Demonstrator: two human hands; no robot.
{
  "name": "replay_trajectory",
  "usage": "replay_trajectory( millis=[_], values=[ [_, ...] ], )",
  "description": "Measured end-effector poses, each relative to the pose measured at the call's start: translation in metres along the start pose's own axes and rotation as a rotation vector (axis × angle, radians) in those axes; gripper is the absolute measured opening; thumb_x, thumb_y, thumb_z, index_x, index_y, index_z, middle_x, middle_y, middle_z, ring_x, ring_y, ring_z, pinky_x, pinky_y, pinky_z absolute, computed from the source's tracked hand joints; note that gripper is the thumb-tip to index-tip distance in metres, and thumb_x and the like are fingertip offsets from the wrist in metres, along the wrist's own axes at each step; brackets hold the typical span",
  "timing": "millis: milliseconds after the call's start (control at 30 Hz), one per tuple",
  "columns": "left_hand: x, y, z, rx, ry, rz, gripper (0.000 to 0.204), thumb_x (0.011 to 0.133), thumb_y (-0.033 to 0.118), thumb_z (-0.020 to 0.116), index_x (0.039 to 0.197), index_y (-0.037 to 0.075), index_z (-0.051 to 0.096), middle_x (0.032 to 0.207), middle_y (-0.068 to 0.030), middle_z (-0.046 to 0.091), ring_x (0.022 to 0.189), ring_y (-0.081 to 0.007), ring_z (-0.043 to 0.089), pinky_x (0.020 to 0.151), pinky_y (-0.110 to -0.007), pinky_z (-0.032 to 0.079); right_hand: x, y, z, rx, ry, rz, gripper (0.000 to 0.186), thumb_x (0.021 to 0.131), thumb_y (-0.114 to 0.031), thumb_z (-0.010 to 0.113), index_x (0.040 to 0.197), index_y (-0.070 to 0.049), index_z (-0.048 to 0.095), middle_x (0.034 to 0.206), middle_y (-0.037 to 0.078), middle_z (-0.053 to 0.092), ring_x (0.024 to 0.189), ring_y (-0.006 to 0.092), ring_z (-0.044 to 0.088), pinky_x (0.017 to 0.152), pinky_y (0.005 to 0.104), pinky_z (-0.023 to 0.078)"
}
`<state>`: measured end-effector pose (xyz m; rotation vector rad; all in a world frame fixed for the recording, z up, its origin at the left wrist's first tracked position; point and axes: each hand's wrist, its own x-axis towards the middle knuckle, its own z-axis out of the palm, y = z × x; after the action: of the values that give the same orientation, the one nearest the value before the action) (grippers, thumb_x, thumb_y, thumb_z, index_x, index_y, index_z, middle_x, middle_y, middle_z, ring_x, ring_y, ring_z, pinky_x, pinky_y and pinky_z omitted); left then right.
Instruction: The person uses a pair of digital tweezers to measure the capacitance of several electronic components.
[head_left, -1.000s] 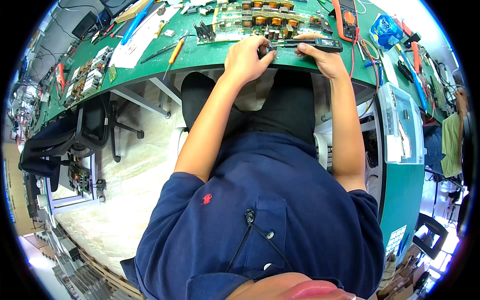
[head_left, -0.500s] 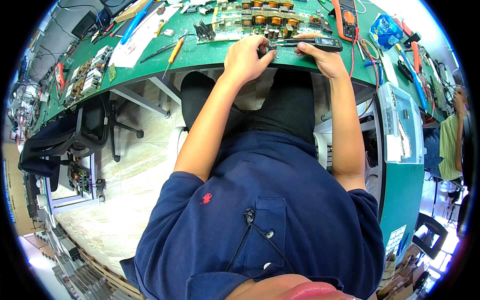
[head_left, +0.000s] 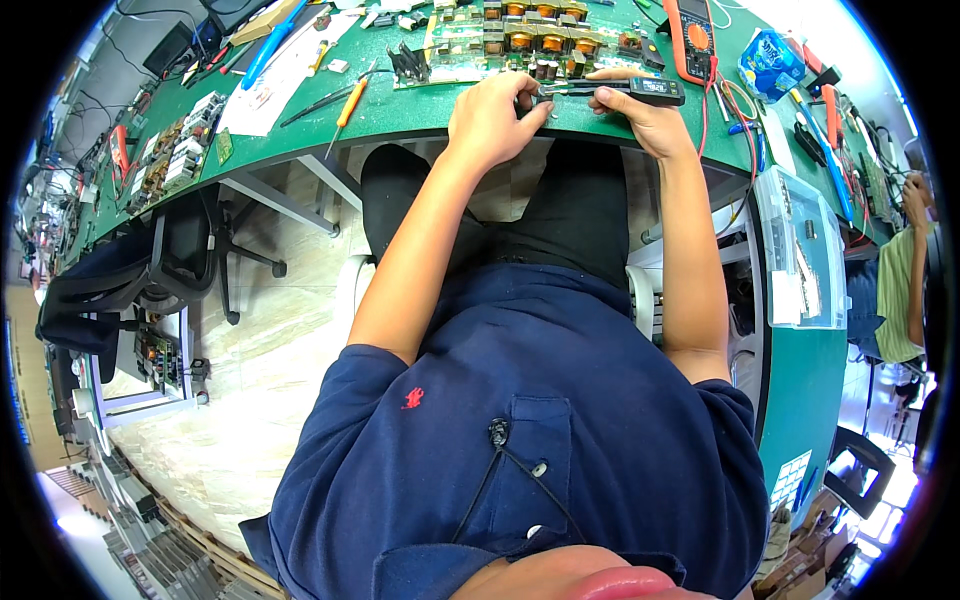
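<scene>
Both hands meet at the near edge of the green worktop [head_left: 400,110], just in front of a circuit board [head_left: 510,40] crowded with copper-wound coils. The right hand [head_left: 640,115] is closed around a slim black handheld tester [head_left: 625,90], holding it level along the worktop edge, while the left hand [head_left: 490,120] is curled with its fingertips pinched at the tester's left tip – whether a small part sits between them is too small to tell. By the look of it, the step in hand is a careful fingertip job at the tester's tip; the next move would call for a steady right hand and fine, light work from the left, since the tool hangs partly over the edge. An orange-and-grey multimeter [head_left: 695,35] lies just beyond the right hand, with red leads trailing off to the right. An orange-handled screwdriver [head_left: 345,105] rests to the left – well clear of the hands. On the right, a clear plastic compartment box [head_left: 800,250] lies lid closed, its contents hard to make out beyond small pale pieces.
</scene>
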<state>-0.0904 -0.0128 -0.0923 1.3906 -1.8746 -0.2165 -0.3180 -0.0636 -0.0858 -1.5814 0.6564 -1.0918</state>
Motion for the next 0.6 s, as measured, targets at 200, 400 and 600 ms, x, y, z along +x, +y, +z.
replay_trajectory(
  millis=[200, 400, 600],
  values=[
    [0.0001, -0.0017, 0.0009, 0.001, 0.007, 0.010, 0.026, 0.079, 0.029, 0.073, 0.091, 0.008, 0.065, 0.078, -0.0039, 0.065, 0.074, -0.0241, 0.063, 0.067, -0.037, 0.049, 0.0004, -0.0006, 0.0003, 0.001, 0.002, 0.006, 0.025, 0.087, -0.008, 0.069, 0.110, 0.002, 0.064, 0.091, 0.009, 0.066, 0.083, 0.0153, 0.064, 0.076, 0.0271, 0.052],
    [0.0003, -0.0014, 0.0011, 0.000, 0.011, 0.012, 0.025, 0.078, 0.029, 0.073, 0.090, 0.008, 0.065, 0.078, -0.0037, 0.065, 0.076, -0.0255, 0.064, 0.067, -0.038, 0.050, 0.0003, 0.0004, -0.0006, 0.010, -0.002, 0.007, 0.025, 0.087, -0.008, 0.069, 0.110, 0.002, 0.064, 0.092, 0.009, 0.066, 0.083, 0.0156, 0.065, 0.076, 0.0271, 0.052],
    [0.0001, -0.0005, 0.0005, -0.007, 0.006, -0.004, 0.025, 0.078, 0.028, 0.073, 0.089, 0.008, 0.066, 0.078, -0.0036, 0.065, 0.076, -0.0255, 0.064, 0.068, -0.038, 0.050, -0.0004, -0.0014, 0.0008, 0.011, 0.000, 0.011, 0.026, 0.087, -0.009, 0.070, 0.110, 0.001, 0.064, 0.092, 0.009, 0.066, 0.083, 0.0158, 0.065, 0.076, 0.0270, 0.051]
  ],
)
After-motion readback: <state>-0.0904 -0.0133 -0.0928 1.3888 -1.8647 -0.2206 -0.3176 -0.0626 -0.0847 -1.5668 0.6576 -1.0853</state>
